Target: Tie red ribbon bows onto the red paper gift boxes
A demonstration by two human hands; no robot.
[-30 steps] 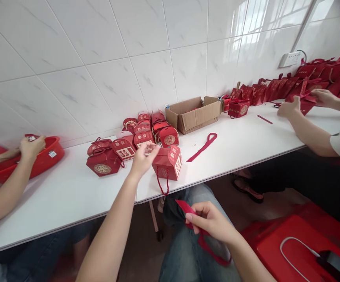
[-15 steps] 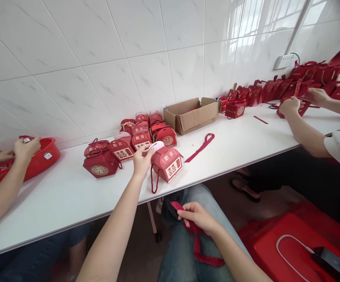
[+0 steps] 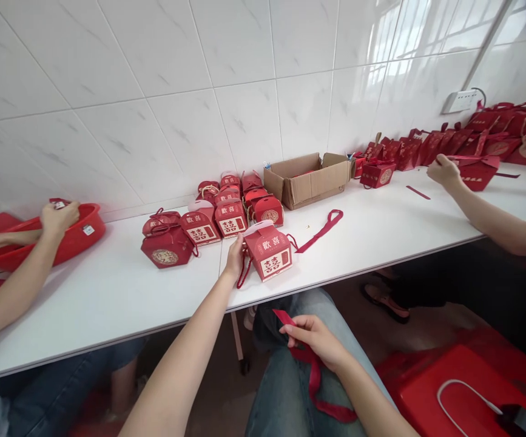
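Observation:
My left hand (image 3: 235, 256) grips the left side of a red gift box (image 3: 269, 252) with gold characters. The box stands on the white table (image 3: 117, 291) near its front edge, and a red cord handle hangs from it. Below the table edge, my right hand (image 3: 312, 341) pinches a red ribbon (image 3: 313, 379) that trails down over my lap. A second red ribbon (image 3: 321, 230) lies loose on the table to the right of the box.
Several finished red boxes (image 3: 219, 209) cluster near the tiled wall, beside an open cardboard carton (image 3: 308, 179). A person's hands at the left reach a red basin (image 3: 69, 233). Another person's hands (image 3: 445, 170) work on red bags at the right. A red stool (image 3: 431, 388) stands by my knee.
My left hand went from open above the box to gripping its left side, and the box turned its gold-character face toward me. The right hand kept the ribbon in my lap.

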